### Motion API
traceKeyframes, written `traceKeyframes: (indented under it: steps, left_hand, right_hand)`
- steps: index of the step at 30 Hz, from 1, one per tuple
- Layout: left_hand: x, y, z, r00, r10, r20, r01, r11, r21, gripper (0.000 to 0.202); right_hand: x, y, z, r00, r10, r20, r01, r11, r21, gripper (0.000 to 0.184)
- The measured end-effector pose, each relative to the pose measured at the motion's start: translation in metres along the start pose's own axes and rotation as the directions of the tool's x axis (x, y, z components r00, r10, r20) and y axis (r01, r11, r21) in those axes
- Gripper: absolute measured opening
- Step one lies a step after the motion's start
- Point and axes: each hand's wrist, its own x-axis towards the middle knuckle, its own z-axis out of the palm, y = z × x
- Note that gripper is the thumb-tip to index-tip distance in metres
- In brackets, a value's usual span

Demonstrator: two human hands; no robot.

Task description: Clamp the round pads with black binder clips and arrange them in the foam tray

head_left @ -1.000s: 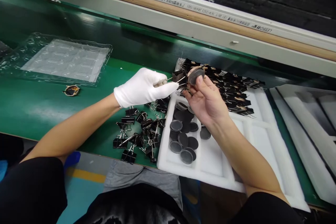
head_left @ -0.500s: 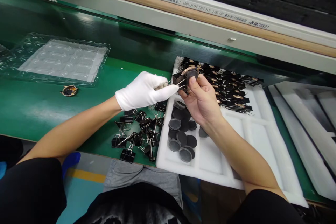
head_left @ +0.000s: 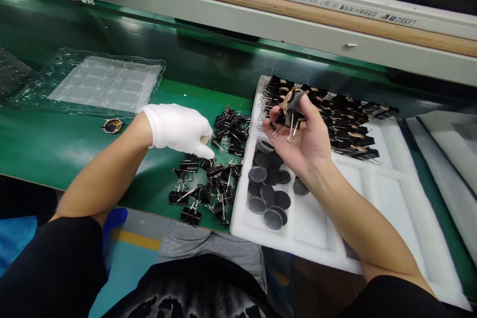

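My right hand (head_left: 313, 141), bare, holds a round dark disc piece (head_left: 293, 102) with a tan rim above the foam tray (head_left: 257, 239). A black binder clip (head_left: 286, 118) is clamped on the piece, its wire handles pointing toward me. My left hand (head_left: 177, 129), in a white glove, is over the loose black binder clips (head_left: 214, 174) on the green table. Its thumb stands apart from the fingers and nothing shows between them; some fingertips are hidden. Several loose dark discs (head_left: 268, 194) lie in the tray's near left compartment.
Rows of clipped pieces (head_left: 346, 126) fill the far side of the foam tray. A clear plastic blister tray (head_left: 100, 82) lies at the left, with one round tan-rimmed piece (head_left: 112, 125) near it. White foam trays (head_left: 447, 159) are at the right. A rail (head_left: 223, 2) runs along the back.
My left hand has let go of the clip's handles and moved left and down over the loose clips. My right hand keeps the clipped piece, now turned with the handles toward me.
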Motion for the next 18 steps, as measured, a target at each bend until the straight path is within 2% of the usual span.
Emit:
traceKeyframes:
  steps: [3, 5, 7, 10, 12, 15, 18]
  left_hand:
    - [0.005, 0.008, 0.009, 0.996, -0.029, 0.081, 0.024, 0.997, 0.067, 0.03]
    - [0.012, 0.011, 0.016, 0.996, -0.01, 0.088, 0.004, 0.998, 0.069, 0.023]
    - [0.019, 0.006, 0.022, 0.998, 0.026, 0.058, -0.027, 0.999, 0.02, 0.024]
    - [0.025, -0.015, 0.026, 0.992, 0.096, -0.086, -0.103, 0.991, -0.088, 0.031]
    - [0.023, -0.03, 0.022, 0.963, 0.146, -0.225, -0.177, 0.976, -0.123, 0.032]
    - [0.017, -0.036, 0.01, 0.892, 0.134, -0.432, -0.203, 0.972, -0.117, 0.032]
    - [0.012, -0.017, 0.004, 0.778, 0.037, -0.627, -0.16, 0.977, -0.142, 0.031]
  right_hand:
    - [-0.001, 0.0, 0.001, 1.0, 0.005, -0.018, -0.005, 1.0, -0.02, 0.025]
    - [-0.001, 0.001, -0.001, 1.0, -0.016, 0.0, 0.016, 0.998, -0.061, 0.027]
    - [0.0, 0.001, -0.004, 0.999, -0.029, 0.031, 0.032, 0.994, -0.101, 0.028]
    - [0.001, -0.003, -0.006, 0.997, -0.019, 0.072, 0.028, 0.992, -0.125, 0.027]
    - [-0.001, -0.005, -0.005, 0.994, -0.016, 0.105, 0.031, 0.99, -0.141, 0.028]
    - [-0.008, -0.002, -0.002, 0.98, -0.033, 0.195, 0.086, 0.958, -0.274, 0.028]
    - [-0.016, 0.006, 0.0, 0.948, -0.038, 0.315, 0.174, 0.893, -0.416, 0.025]
